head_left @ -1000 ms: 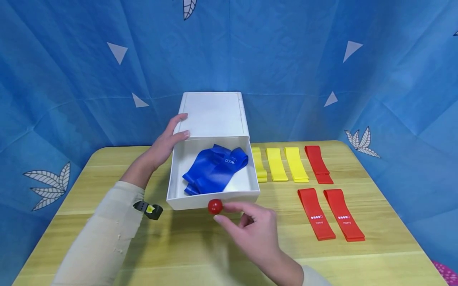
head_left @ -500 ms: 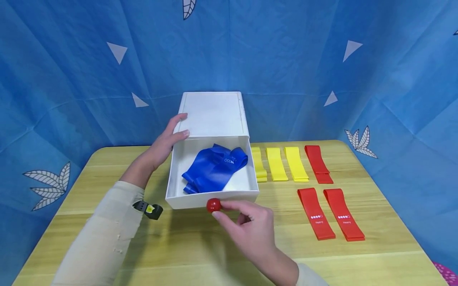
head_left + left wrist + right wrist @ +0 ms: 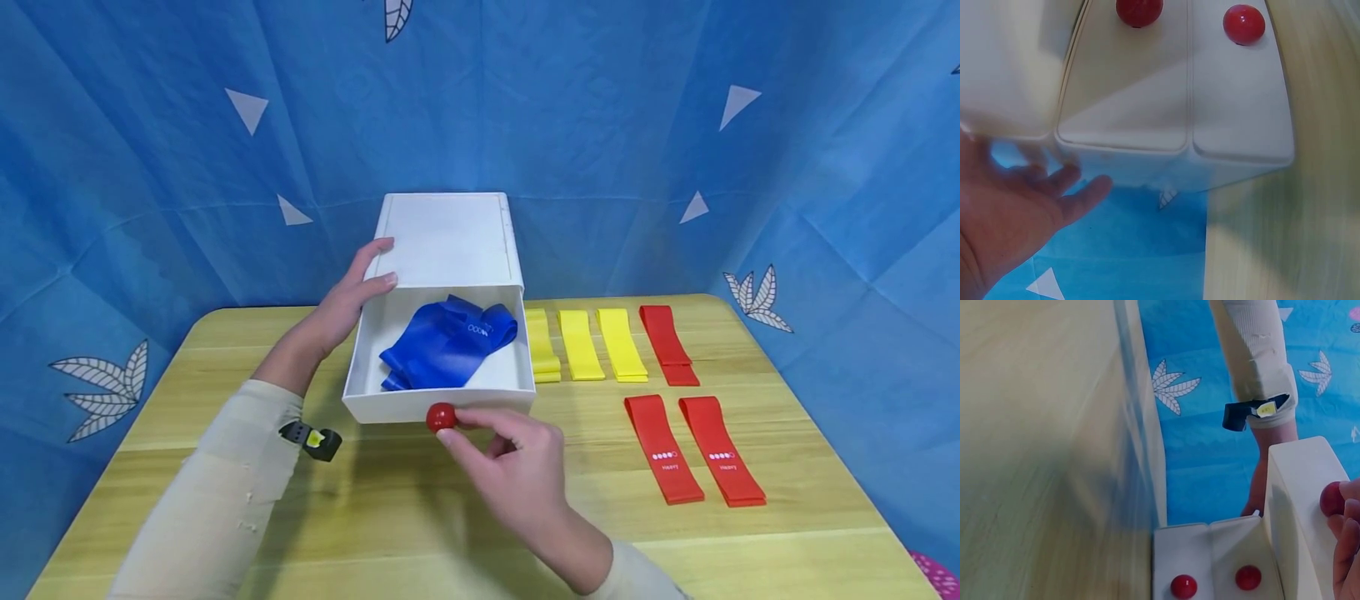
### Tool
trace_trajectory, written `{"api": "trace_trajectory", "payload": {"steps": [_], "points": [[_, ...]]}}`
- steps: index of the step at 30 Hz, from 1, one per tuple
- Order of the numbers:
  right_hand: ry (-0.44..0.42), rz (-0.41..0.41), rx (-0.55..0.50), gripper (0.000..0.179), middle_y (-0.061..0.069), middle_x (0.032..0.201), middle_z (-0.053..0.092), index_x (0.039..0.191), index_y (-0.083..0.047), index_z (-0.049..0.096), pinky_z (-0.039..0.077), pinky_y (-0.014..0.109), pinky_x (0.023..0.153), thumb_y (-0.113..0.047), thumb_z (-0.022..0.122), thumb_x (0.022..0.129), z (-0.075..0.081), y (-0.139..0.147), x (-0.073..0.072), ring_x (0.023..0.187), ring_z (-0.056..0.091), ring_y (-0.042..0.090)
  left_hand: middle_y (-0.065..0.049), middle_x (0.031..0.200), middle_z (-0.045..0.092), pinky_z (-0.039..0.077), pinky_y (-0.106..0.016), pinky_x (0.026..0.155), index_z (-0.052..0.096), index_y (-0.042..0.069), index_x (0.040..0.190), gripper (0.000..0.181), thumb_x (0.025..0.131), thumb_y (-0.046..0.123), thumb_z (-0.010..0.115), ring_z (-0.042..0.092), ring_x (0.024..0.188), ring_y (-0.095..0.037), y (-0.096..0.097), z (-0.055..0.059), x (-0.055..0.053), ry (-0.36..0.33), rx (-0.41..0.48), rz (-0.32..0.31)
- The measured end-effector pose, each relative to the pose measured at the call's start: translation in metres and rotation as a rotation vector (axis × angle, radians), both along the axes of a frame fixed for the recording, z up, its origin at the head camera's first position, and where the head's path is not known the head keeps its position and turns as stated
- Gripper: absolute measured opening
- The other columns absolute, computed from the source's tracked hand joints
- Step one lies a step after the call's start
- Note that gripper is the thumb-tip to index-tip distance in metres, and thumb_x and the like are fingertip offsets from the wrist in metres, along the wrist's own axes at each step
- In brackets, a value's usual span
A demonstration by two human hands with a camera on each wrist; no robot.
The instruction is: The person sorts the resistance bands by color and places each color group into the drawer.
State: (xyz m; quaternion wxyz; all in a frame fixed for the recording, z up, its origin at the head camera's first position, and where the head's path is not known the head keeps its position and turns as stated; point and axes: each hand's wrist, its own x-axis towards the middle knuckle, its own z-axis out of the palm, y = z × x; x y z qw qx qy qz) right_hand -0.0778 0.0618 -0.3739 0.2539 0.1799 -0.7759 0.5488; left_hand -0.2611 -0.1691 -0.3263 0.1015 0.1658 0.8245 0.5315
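Observation:
A white drawer cabinet stands at the back of the table, its top drawer pulled out. Inside the drawer lies a folded blue resistance band. My right hand pinches the drawer's round red knob between thumb and index finger. The left hand rests against the cabinet's upper left side, thumb and a fingertip on the top. In the left wrist view its other fingers lie loosely spread by the side wall. Two lower drawers with red knobs are closed.
Yellow resistance bands lie folded right of the cabinet, one partly hidden by the drawer. Red bands lie farther right, two of them nearer the front. A blue curtain hangs behind the wooden table.
The right hand and knob have moved away from me and slightly left; the drawer has slid a little way back into the cabinet with the blue band. The left hand has stayed put.

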Motion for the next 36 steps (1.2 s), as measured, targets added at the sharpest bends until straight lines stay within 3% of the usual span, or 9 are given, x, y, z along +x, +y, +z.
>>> {"api": "trace_trajectory", "payload": {"steps": [6,20,36], "points": [[0.035,-0.019,-0.003,0.018,-0.006,0.092,0.075,0.097,-0.013,0.08,0.037,0.02,0.039,-0.016,0.086,0.08,-0.002,-0.002,-0.007,0.044,0.044,0.0,-0.005,0.163,0.007,0.031,-0.065,0.105,0.011,0.035,0.159,0.068,0.1,0.052,0.04,0.022,0.142,-0.036,0.0,0.0,0.001,0.007,-0.005,0.003],[0.045,-0.052,-0.013,0.016,-0.008,0.092,0.074,0.096,-0.015,0.081,0.037,0.021,0.039,-0.02,0.085,0.082,0.002,-0.004,-0.026,0.042,0.045,0.002,-0.003,0.165,0.003,0.014,-0.069,0.109,0.011,0.034,0.16,0.069,0.1,0.051,0.04,0.009,0.147,-0.033,0.0,0.0,-0.001,0.024,-0.028,0.012],[-0.031,-0.076,-0.01,0.018,-0.011,0.092,0.074,0.098,-0.015,0.081,0.038,0.026,0.039,-0.024,0.084,0.083,0.004,-0.007,-0.043,0.042,0.046,0.005,-0.002,0.165,0.003,0.007,-0.069,0.11,0.011,0.031,0.16,0.069,0.1,0.048,0.039,0.003,0.149,-0.031,0.0,0.0,-0.003,0.021,-0.043,0.017]]}}
